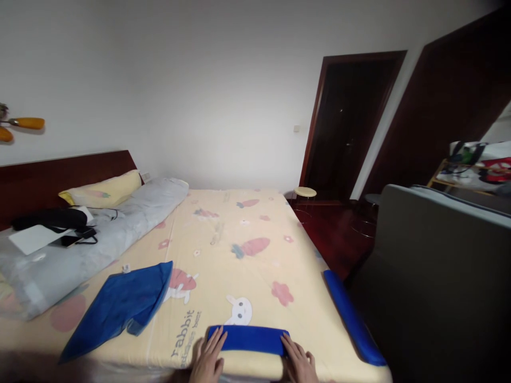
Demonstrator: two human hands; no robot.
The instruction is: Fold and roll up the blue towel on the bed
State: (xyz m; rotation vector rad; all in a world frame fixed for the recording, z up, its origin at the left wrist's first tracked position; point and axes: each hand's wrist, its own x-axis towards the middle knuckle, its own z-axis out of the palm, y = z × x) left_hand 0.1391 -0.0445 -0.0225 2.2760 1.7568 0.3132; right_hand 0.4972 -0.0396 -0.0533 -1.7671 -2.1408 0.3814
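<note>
Both hands, left (208,361) and right (298,364), fingers spread flat, press ends of folded blue cloth (249,339) on bed (223,255).

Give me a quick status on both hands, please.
Left hand and right hand flat at either end of the blue strip on the bed edge. Blue cloth lies apart, left.

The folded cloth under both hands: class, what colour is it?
Solid royal blue folded cloth, flat on the rabbit-print bed sheet; the head view shows it best.
</note>
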